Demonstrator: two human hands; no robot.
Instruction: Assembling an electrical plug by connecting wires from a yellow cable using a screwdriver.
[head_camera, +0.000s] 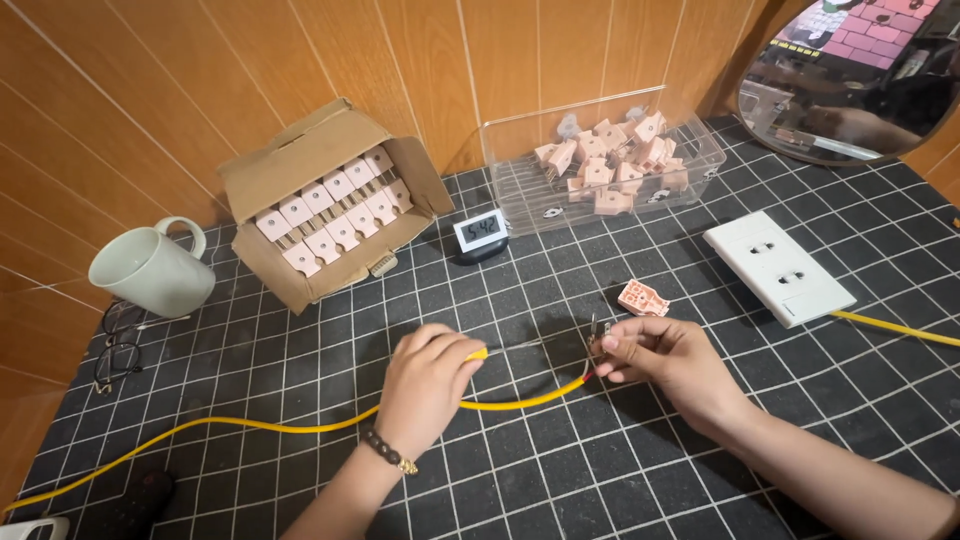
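Right grip: my right hand (660, 358) pinches the stripped end of the yellow cable (300, 425) between thumb and fingertips, bare wire strands poking up above them.
Left grip: my left hand (428, 385) is curled shut around a yellow-handled tool (478, 353), knuckles up, its thin shaft reaching toward the wire end.
Cable: it loops between both hands, then trails off the mat's left edge.
Open room: bare gridded mat (620, 480) lies in front of and between my wrists.
Nearby: one pink plug part (643, 298) just beyond the right hand; one white socket plate (779, 266) to its right.
Far edge: one cardboard box (325, 205) of pink parts, one clear tray (610, 165) of more, one small clock (480, 233), one mug (152, 268).
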